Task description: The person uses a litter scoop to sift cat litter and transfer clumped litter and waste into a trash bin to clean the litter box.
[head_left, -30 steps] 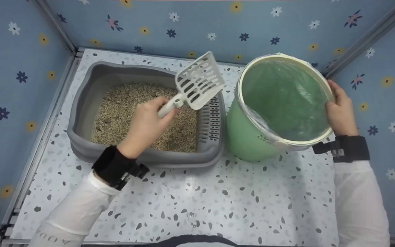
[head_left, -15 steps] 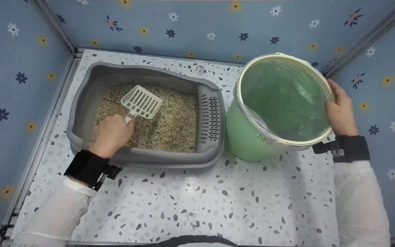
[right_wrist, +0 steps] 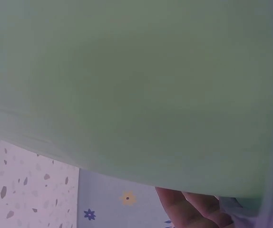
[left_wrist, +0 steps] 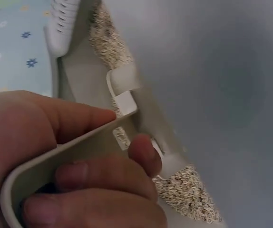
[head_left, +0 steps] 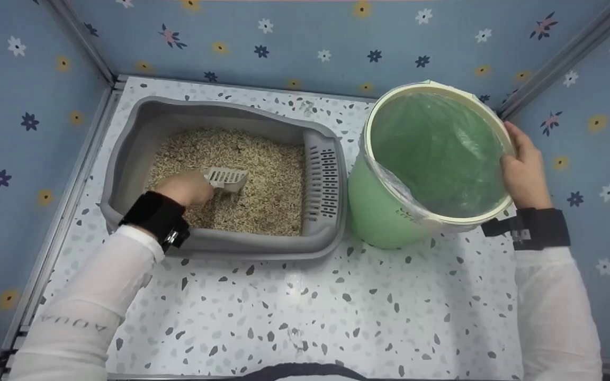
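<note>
My left hand (head_left: pixel 186 188) grips the handle of a white slotted litter scoop (head_left: pixel 226 178) low over the litter (head_left: pixel 262 190) in a grey litter box (head_left: pixel 262 243). In the left wrist view, the fingers (left_wrist: pixel 112 175) curl round the scoop's channel-shaped handle (left_wrist: pixel 74 145), and litter shows past the scoop's head. At the right, my right hand (head_left: pixel 526 172) holds the rim of a green bin (head_left: pixel 384 211), thumb on the inner side. A clear plastic liner (head_left: pixel 437 153) lines the bin. The right wrist view is mostly the bin's wall (right_wrist: pixel 141 95), with some fingers at its edge.
The litter box has a slotted grey ledge (head_left: pixel 323 182) on its right side, close beside the bin. Both stand on a speckled white table (head_left: pixel 294 307). Blue flowered panels (head_left: pixel 294 42) in metal frames enclose the back and sides.
My left hand has swung the scoop leftward from above the box's right part, then lowered it to the litter, its head now tilted. The right hand stays on the bin's rim.
</note>
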### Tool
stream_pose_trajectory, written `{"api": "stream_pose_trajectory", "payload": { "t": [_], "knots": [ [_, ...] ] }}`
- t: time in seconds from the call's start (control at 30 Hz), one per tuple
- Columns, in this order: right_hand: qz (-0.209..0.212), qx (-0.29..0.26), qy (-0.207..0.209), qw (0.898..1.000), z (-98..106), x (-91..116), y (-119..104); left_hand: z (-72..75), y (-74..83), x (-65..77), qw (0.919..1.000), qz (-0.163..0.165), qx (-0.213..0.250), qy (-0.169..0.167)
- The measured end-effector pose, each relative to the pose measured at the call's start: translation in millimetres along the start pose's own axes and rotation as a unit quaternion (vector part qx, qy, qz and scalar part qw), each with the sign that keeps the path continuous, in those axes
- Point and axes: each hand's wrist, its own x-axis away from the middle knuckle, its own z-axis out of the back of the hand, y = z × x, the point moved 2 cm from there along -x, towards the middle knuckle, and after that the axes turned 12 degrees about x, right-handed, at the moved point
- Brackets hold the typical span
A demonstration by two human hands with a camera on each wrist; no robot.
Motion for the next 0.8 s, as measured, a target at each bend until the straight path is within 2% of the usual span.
{"api": "stream_pose_trajectory", "payload": {
  "t": [0.1, 0.2, 0.53, 0.67, 0.8],
  "knots": [
    [-0.001, 0.000, 0.000, 1.000, 0, 0, 0, 3.2, 3.3, -8.8, 1.0000, 0.009, -0.004, 0.000],
    [-0.002, -0.001, 0.000, 1.000, 1, 0, -1, 6.5, 7.6, -13.6, 0.9998, 0.014, -0.006, -0.014],
    [0.004, 0.002, 0.002, 1.000, 0, 0, -1, 20.0, 18.0, -26.7, 0.9963, 0.024, -0.071, -0.042],
    [0.000, -0.001, 0.001, 1.000, 0, 0, 0, 17.0, 22.3, -37.3, 0.9954, 0.035, -0.080, -0.040],
    [-0.004, 0.000, 0.002, 1.000, 0, 1, 0, 11.1, 23.3, -46.0, 0.9974, 0.036, -0.063, -0.003]
  ]
}}
